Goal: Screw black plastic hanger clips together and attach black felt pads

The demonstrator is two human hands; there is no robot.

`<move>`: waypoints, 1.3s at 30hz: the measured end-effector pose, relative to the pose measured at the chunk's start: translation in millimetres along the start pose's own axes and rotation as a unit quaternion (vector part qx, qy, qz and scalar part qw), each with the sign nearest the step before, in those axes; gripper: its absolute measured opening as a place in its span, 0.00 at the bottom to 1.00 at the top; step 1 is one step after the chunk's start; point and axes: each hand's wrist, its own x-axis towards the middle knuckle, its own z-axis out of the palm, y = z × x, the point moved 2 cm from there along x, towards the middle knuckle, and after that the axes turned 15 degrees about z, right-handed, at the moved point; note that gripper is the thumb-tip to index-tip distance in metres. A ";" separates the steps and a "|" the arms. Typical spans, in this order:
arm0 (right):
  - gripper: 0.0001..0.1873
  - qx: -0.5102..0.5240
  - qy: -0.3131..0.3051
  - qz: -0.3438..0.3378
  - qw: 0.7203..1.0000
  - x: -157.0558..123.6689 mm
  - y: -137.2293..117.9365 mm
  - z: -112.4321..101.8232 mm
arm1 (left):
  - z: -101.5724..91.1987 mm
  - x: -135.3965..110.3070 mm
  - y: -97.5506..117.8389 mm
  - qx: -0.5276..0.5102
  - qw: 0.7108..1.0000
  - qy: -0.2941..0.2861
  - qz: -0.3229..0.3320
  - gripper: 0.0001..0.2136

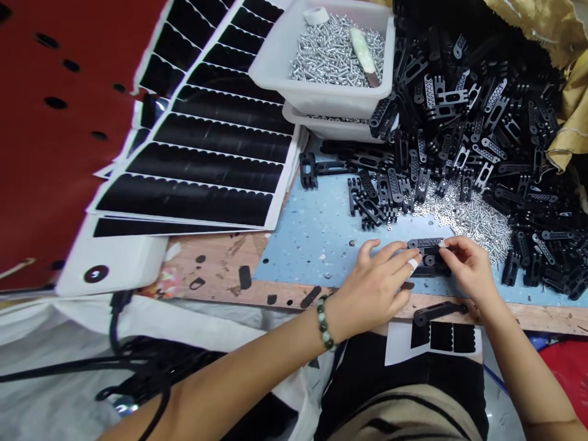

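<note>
A few black plastic link pieces [430,260] lie side by side on the blue mat, between my hands. My left hand [374,288] is stretched out with its fingers apart, fingertips resting at the left end of these pieces. White tape wraps one of its fingers. At their right end my right hand [468,269] pinches with thumb and forefinger; what is between the tips is too small to make out. Just behind lies a heap of small silvery screws and nuts [482,223]. A longer black jointed part [438,312] lies at the table's front edge.
A big pile of black link pieces [459,122] covers the back right. A white bin [321,95] of screws, holding a tape roll and a wrapped tool, sits on another bin. Sheets of black stickers [202,159] lie left, by a red panel [68,153].
</note>
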 end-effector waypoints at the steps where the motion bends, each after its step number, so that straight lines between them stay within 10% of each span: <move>1: 0.06 -0.007 0.007 -0.002 1.000 0.9 1.2 0.0 | 2.6 -0.4 0.2 0.008 1.000 -0.004 0.004 0.18; 20: 0.15 -0.279 0.093 -0.087 0.952 -5.3 -27.9 -10.0 | 0.9 16.5 1.5 0.007 1.000 -0.013 -0.013 0.17; 26: 0.04 -0.138 -0.126 -0.288 0.939 -29.2 -50.5 12.5 | -4.5 16.8 -0.7 -0.091 0.994 0.047 -0.042 0.17; 30: 0.04 -0.010 -0.071 -0.144 0.987 -16.3 -38.6 11.0 | -12.4 8.9 -8.5 -0.143 0.972 0.161 -0.095 0.21; 34: 0.09 0.041 -0.059 0.016 0.997 9.7 -19.8 6.9 | -10.8 4.4 -11.4 -0.070 0.993 0.070 -0.062 0.20; 39: 0.10 -0.069 -0.041 0.002 0.997 24.1 -16.1 9.3 | -2.2 2.4 -10.3 0.009 0.999 0.012 -0.034 0.16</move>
